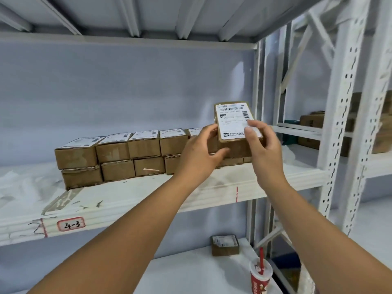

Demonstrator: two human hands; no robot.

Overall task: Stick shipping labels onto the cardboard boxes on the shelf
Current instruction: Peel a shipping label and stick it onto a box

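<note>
Up on the white metal shelf [212, 187], above the right end of the two-layer row of brown cardboard boxes [127, 153], a small brown cardboard box [235, 147] is held tilted. Its long axis runs up and away, and its white barcoded shipping label [233, 119] faces the person. It lies between the hands: the left hand [199, 151] curls its fingers [211, 130] round the left long edge and underside, while the right hand [265, 149] pinches the lower right corner, thumb on the label and probably best placed to rub it flat.
</note>
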